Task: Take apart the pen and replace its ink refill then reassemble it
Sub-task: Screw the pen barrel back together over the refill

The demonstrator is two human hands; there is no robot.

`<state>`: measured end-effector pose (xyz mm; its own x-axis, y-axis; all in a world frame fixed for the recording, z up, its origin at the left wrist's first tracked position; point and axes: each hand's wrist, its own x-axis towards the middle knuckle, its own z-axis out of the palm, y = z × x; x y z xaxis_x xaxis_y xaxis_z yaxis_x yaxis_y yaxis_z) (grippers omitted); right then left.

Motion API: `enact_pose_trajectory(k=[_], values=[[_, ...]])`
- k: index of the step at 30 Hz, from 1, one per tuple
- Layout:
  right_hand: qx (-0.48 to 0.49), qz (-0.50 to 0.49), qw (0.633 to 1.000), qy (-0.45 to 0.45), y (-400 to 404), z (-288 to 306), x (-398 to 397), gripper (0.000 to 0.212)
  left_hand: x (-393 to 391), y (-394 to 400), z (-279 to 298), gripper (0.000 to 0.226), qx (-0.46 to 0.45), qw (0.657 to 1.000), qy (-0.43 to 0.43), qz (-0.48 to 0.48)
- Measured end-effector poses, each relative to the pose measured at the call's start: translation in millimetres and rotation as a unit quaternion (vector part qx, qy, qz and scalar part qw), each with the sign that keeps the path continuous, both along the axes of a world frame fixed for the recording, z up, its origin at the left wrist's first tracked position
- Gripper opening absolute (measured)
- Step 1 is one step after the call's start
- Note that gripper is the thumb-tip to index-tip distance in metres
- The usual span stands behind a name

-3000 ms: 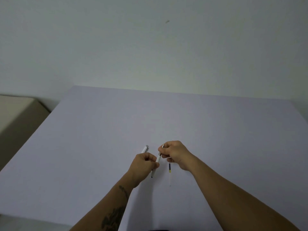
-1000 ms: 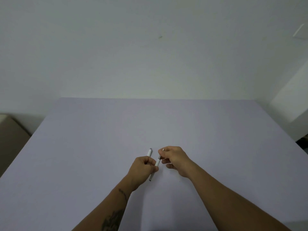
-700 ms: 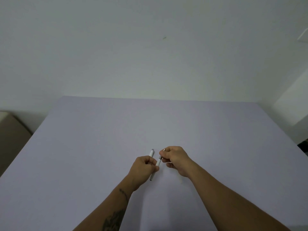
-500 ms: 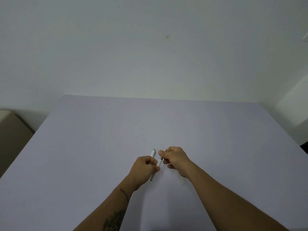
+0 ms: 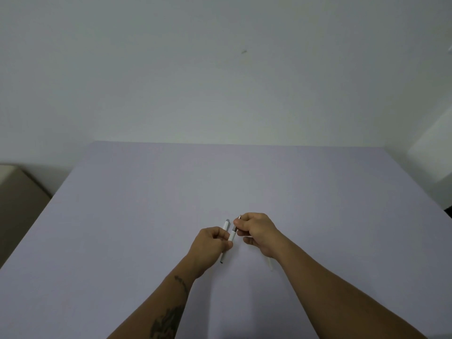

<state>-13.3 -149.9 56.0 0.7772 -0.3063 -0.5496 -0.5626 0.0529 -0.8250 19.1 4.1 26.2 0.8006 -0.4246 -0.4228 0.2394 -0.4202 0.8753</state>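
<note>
My left hand (image 5: pixel 210 243) is closed around the white pen barrel (image 5: pixel 231 237), which slants up to the right; its dark lower end pokes out below the fist. My right hand (image 5: pixel 254 230) pinches the grey tip section (image 5: pixel 235 227) at the barrel's upper end, and a thin metal point shows above the fingers. A white pen cap (image 5: pixel 226 225) lies on the table just behind my left hand. A pale translucent refill (image 5: pixel 269 263) lies on the table, mostly hidden under my right wrist.
The work happens on a wide lavender table (image 5: pixel 146 204) against a white wall. A beige piece of furniture (image 5: pixel 17 199) stands beyond the table's left edge. The table's right edge runs close to a white wall corner.
Both hands stay together at the pen; my right fingers have shifted slightly on the tip section. The camera view has drifted, and a pale refill now shows under my right wrist.
</note>
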Motion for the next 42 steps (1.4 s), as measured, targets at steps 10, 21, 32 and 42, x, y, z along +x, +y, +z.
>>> enact_pose_trajectory(k=[10, 21, 32, 42], values=[[-0.003, 0.014, 1.000, 0.003, 4, -2, 1, 0.010, 2, 3, -1, 0.010, 0.002, 1.000, -0.002, -0.006], [0.002, 0.000, 1.000, 0.002, 5, -5, 1, 0.013, 4, 4, -2, 0.009, 0.013, 1.000, -0.003, -0.013], [0.055, 0.017, 0.998, 0.011, 6, -5, -2, 0.012, 5, 9, 0, 0.006, 0.018, 1.000, 0.004, -0.009], [0.043, -0.009, 0.999, -0.008, 7, -4, 6, 0.010, 10, 8, 4, 0.013, 0.013, 1.000, -0.008, -0.013]])
